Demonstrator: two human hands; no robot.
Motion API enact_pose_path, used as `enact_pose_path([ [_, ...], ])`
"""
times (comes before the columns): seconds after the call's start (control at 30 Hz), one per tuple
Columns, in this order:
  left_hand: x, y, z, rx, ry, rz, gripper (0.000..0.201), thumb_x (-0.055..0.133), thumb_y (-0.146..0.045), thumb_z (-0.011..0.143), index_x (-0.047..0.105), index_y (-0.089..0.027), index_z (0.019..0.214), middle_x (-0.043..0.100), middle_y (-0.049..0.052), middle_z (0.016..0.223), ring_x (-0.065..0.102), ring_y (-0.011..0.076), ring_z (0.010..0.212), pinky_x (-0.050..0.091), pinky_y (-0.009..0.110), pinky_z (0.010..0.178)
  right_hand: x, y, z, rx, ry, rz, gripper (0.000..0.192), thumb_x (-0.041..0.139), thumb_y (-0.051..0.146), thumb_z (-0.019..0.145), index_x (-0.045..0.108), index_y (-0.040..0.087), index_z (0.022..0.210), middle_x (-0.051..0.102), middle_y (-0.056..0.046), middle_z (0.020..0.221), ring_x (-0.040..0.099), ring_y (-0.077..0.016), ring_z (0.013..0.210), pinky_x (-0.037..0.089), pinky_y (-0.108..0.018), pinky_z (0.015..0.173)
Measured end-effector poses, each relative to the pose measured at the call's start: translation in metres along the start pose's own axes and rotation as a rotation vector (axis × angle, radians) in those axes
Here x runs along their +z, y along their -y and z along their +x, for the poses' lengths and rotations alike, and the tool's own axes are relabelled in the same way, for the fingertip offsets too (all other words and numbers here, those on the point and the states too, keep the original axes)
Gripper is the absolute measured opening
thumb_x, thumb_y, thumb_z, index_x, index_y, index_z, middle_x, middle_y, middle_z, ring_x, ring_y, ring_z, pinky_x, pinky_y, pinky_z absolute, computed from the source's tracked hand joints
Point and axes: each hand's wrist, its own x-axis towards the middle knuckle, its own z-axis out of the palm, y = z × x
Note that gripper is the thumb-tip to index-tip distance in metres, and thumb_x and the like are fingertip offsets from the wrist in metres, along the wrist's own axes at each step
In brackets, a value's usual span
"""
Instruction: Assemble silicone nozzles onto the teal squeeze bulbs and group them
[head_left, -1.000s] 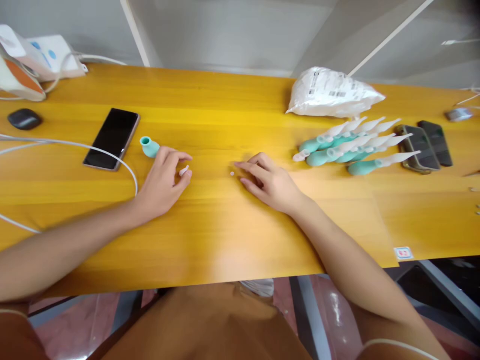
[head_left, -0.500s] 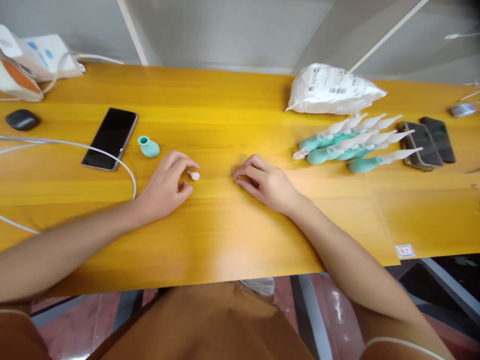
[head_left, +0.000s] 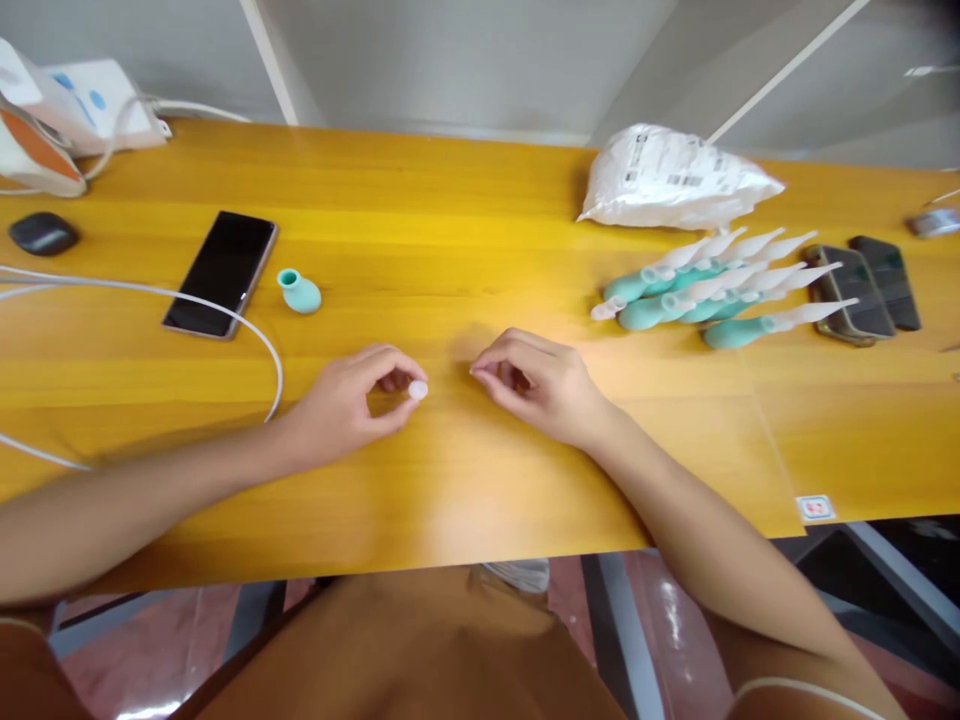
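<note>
Between the thumb and fingertips of my left hand (head_left: 360, 398) is a small pale piece with a round end (head_left: 418, 390), held just above the table. Opposite it, my right hand (head_left: 536, 382) is closed in a pinch. Whatever lies between its fingertips, if anything, is too small to make out. A gap separates the two hands. Beyond my left hand stands a turquoise rubber bulb (head_left: 301, 294), its open neck tipped up and to the left. To the right lie several turquoise bulb syringes (head_left: 649, 312) in rows, with long translucent nozzles pointing right.
A black phone (head_left: 221, 275) lies at the left, with a white cable (head_left: 187, 298) looping across it. Farther left is a black mouse (head_left: 43, 233). A white plastic package (head_left: 675, 180) rests at the back, and two more phones (head_left: 855, 290) lie beside the syringes.
My left hand has closed on the small pale piece, lifted it from the table and moved right, toward me. My right hand has shifted slightly toward me, still pinched.
</note>
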Motion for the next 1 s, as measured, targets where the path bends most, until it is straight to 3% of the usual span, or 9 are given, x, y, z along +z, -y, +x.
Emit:
enact_pose_path([
  [0.1,0.005,-0.007,-0.006,-0.063,0.078,-0.147,0.013,0.071,-0.035,0.107,0.073,-0.025,0.115,0.082,0.0,0.105,0.078,0.017,0.092,0.063,0.031,0.09,0.002,0.01,-0.002,-0.025,0.029,0.09,0.002,0.071,0.018,0.109,0.073,0.02,0.11,0.07,-0.002,0.091,0.063,-0.0091,0.063,0.051,-0.023,0.058],
  [0.23,0.007,-0.005,-0.008,-0.042,0.162,-0.228,0.018,0.075,-0.04,0.107,0.075,-0.026,0.118,0.085,0.0,0.107,0.081,0.0175,0.092,0.066,0.03,0.092,0.009,0.018,-0.005,-0.048,0.075,0.179,0.005,0.073,0.018,0.109,0.074,0.019,0.114,0.072,-0.002,0.092,0.062,-0.0084,0.063,0.053,-0.023,0.06],
  [0.53,0.009,-0.003,-0.011,-0.05,0.19,-0.236,0.028,0.079,-0.046,0.105,0.071,-0.028,0.124,0.086,0.001,0.116,0.086,0.0196,0.105,0.067,0.029,0.096,0.019,0.021,-0.008,-0.115,0.173,0.26,0.016,0.073,0.018,0.11,0.075,0.019,0.126,0.078,-0.006,0.104,0.07,-0.0093,0.074,0.058,-0.021,0.067],
  [1.0,0.007,-0.005,-0.012,-0.039,0.215,-0.211,0.024,0.078,-0.041,0.106,0.069,-0.028,0.124,0.087,0.0,0.116,0.087,0.0204,0.108,0.066,0.029,0.095,0.018,0.02,-0.01,-0.167,0.176,0.18,0.017,0.072,0.022,0.112,0.076,0.02,0.128,0.083,-0.008,0.111,0.081,-0.0138,0.092,0.064,-0.025,0.08],
])
